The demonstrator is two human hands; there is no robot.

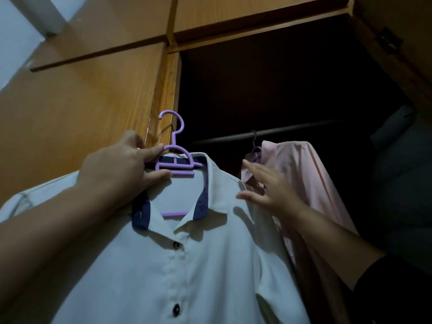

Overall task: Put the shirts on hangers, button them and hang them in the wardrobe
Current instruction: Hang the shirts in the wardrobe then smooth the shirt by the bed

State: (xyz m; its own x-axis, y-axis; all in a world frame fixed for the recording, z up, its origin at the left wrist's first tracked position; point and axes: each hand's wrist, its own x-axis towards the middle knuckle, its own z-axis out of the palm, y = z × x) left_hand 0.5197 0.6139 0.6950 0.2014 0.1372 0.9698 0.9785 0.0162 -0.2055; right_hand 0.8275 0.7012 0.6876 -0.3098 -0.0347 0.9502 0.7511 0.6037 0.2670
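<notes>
wardrobe (pixel 98 94) interior too dark; left hand (pixel 121 167) covers white shirt (pixel 210 265) shoulder.

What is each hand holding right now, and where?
The left hand grips the purple hanger at its neck, inside the white shirt collar. The right hand holds nothing.

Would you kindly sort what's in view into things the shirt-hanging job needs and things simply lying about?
Job: white shirt; purple hanger, gripped by left hand; right hand, open; pink shirt, already hung; wardrobe rail.

Lying about: dark bundle at right; door hinge.
</notes>
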